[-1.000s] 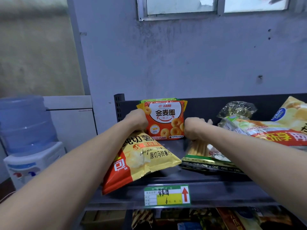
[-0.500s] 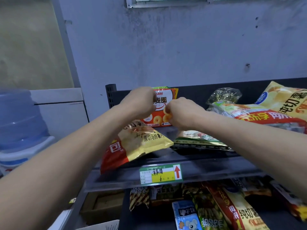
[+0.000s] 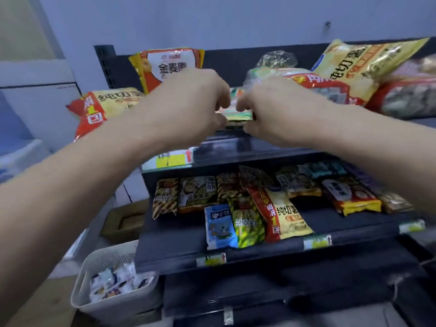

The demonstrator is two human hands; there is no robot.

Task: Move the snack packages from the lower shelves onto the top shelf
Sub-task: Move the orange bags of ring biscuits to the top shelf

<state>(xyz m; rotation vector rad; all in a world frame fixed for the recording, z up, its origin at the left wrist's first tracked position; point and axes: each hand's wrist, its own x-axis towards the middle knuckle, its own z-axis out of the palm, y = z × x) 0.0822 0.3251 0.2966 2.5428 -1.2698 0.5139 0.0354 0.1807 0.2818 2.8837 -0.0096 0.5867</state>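
Snack packages (image 3: pixel 165 64) lined the top shelf (image 3: pixel 259 147); left hand (image 3: pixel 188 102) and right hand (image 3: pixel 278 107) pinched a green packet (image 3: pixel 237 110) at its front edge, and plenty waited on the lower shelf (image 3: pixel 179 246)!

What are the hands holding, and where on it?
Cannot tell. The left hand and right hand curl at the near edge of the green packet, but blur hides any grip.

Left hand (image 3: pixel 188 102) and right hand (image 3: pixel 278 109) side by side, fingers (image 3: pixel 223 100) curled.
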